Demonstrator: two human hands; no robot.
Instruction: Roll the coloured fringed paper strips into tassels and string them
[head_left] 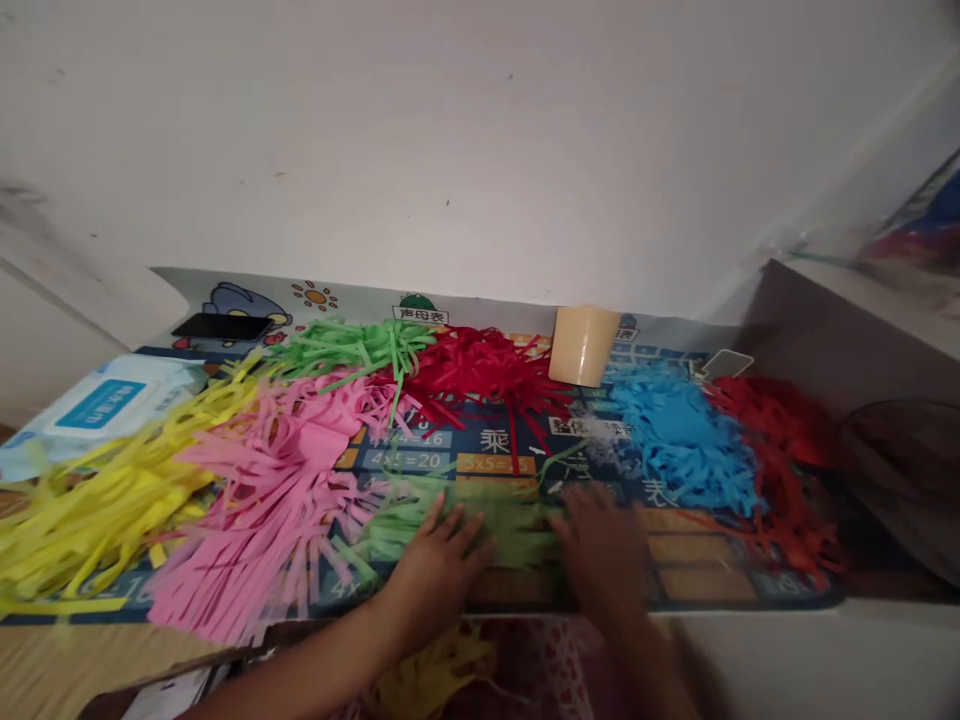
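Note:
A light green fringed paper strip [514, 530] lies across the printed mat in front of me. My left hand [435, 565] rests on its left part, palm down, with fingers spread. At the strip's right end is my right hand [604, 550], smeared by motion, so its grip does not show. Just left of the green strip is a pink fringed paper bunch [262, 500]. Beyond the hands sits a red fringed bunch [480, 365], and a blue fringed bunch [686, 430] lies to the right of my right hand.
A peach-coloured cup [585, 345] stands at the back by the wall. Yellow fringe [112, 500], a wipes packet [97, 405] and a black phone [223, 327] occupy the left side. More green fringe [360, 345] lies behind, with dark red fringe [787, 460] at right beside a box [802, 330].

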